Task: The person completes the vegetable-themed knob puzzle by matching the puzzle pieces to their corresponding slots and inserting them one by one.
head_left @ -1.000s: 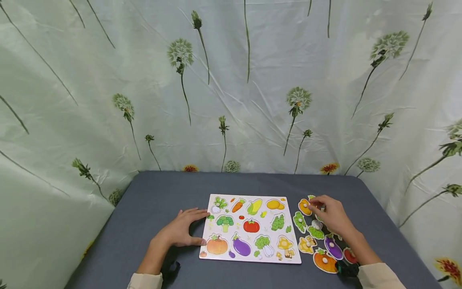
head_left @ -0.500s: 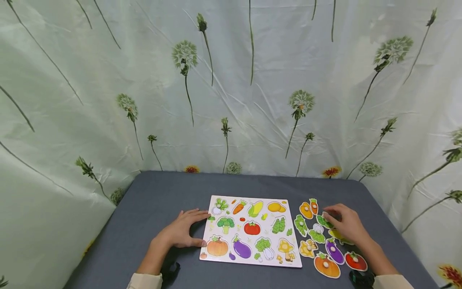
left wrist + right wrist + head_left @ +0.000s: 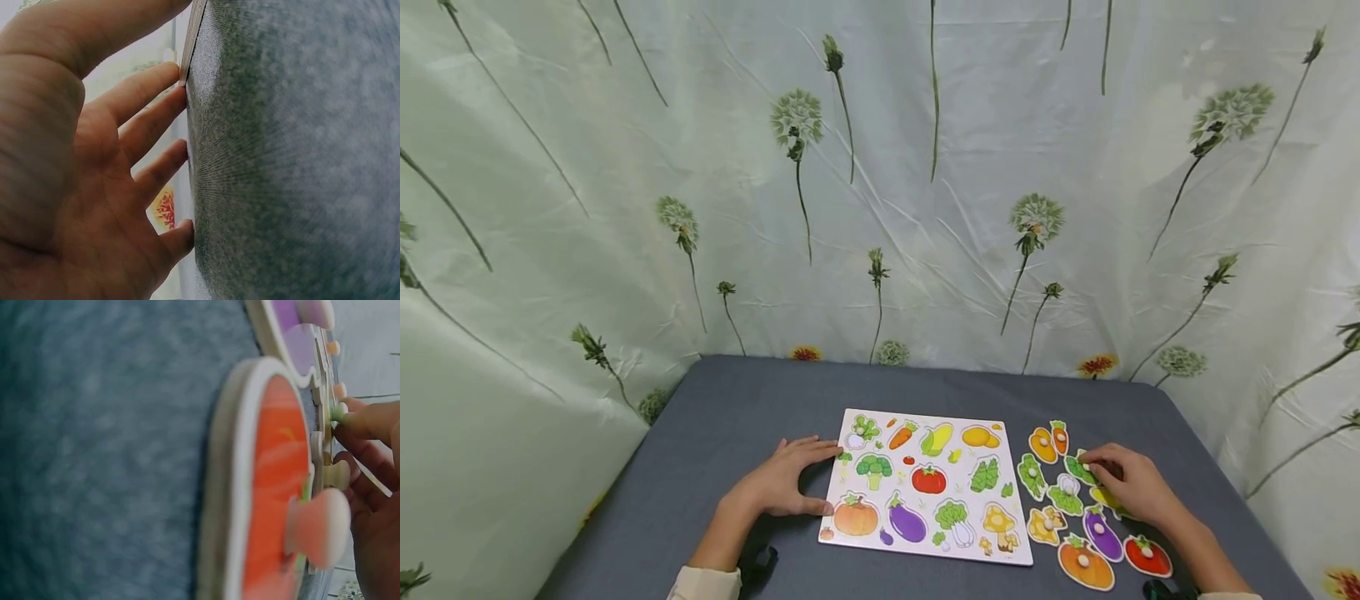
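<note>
A white wooden puzzle board (image 3: pixel 901 496) with pictures of vegetables lies mid-table. My left hand (image 3: pixel 782 483) has its fingers spread along the board's left edge; its thumb and fingertips (image 3: pixel 169 72) touch that edge. Right of the board, my right hand (image 3: pixel 1131 483) reaches over a group of knobbed puzzle pieces. Its thumb and forefinger pinch the small knob (image 3: pixel 339 412) of a green vegetable puzzle piece (image 3: pixel 1077 469), which lies among the others. A yellow piece (image 3: pixel 1103 498) is partly hidden under this hand.
Around the right hand lie a carrot piece (image 3: pixel 1060 437), an eggplant piece (image 3: pixel 1102 535), a tomato piece (image 3: pixel 1147 556), a pumpkin piece (image 3: pixel 1086 567) and several others. A grey cloth (image 3: pixel 760 400) covers the table. Behind it hangs a dandelion-print curtain (image 3: pixel 955 250).
My right hand has moved right and toward me, from over the carrot piece to the green piece's knob. The left hand keeps its place at the board. The head view has shifted slightly.
</note>
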`<state>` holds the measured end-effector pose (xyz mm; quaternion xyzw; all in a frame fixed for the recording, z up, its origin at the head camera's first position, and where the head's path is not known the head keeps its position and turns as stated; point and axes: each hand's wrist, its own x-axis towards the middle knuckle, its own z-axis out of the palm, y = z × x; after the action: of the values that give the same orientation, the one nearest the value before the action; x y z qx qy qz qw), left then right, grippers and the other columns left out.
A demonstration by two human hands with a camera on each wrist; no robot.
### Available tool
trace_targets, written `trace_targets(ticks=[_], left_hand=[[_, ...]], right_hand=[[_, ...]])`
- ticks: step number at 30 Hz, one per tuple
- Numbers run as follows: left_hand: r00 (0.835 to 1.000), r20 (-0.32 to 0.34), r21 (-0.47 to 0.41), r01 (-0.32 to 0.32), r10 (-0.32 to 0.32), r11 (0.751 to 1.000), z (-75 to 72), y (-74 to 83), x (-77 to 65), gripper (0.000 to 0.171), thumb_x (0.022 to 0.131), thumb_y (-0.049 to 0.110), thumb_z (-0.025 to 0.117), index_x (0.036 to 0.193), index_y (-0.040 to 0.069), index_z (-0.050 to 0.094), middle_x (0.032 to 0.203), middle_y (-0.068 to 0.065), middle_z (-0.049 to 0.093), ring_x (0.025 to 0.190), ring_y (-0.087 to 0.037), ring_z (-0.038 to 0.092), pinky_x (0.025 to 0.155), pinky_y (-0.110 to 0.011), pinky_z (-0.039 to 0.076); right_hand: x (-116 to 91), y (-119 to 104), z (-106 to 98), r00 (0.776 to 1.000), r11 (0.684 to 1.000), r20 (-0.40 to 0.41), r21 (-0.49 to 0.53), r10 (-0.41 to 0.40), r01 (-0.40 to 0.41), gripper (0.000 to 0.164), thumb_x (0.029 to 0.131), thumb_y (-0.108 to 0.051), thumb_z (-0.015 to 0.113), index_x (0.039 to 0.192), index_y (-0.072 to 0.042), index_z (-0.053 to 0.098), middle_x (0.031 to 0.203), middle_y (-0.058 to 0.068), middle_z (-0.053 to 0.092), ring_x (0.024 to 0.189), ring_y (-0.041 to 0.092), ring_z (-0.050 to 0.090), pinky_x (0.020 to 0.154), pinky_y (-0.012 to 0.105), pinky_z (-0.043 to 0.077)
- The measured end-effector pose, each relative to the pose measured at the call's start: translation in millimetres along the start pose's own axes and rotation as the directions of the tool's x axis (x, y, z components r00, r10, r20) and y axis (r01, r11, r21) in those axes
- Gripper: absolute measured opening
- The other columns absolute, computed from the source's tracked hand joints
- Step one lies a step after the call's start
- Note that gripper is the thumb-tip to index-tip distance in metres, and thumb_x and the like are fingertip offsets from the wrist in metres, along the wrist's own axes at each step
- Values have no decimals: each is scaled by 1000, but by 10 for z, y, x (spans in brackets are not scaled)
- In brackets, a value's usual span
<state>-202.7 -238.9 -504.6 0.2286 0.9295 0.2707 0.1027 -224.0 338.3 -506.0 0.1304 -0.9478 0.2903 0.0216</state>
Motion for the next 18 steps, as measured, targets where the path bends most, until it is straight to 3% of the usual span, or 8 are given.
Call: trace_targets(ticks=[7, 18], left_hand=[[1000, 2, -3, -4, 4, 1000, 19, 3, 0, 89, 77, 53, 84, 152, 17, 53, 158, -10, 49, 151, -45, 34, 112, -84, 10], [1000, -6, 6, 1, -1, 1000, 10, 16, 7, 89, 76, 54, 84, 151, 18, 54, 158, -10, 49, 151, -44, 34, 113, -83, 11]], right_hand=[[-17, 31, 20, 999, 999, 9, 10, -41, 41, 22, 94, -2, 70, 108, -16, 78, 107, 3, 70, 70, 0, 47, 60, 22, 39], [-11, 47, 6, 999, 999, 10, 12, -40, 39, 17, 96, -7, 71, 109, -15, 78, 106, 2, 70, 72, -2, 49, 61, 22, 43]])
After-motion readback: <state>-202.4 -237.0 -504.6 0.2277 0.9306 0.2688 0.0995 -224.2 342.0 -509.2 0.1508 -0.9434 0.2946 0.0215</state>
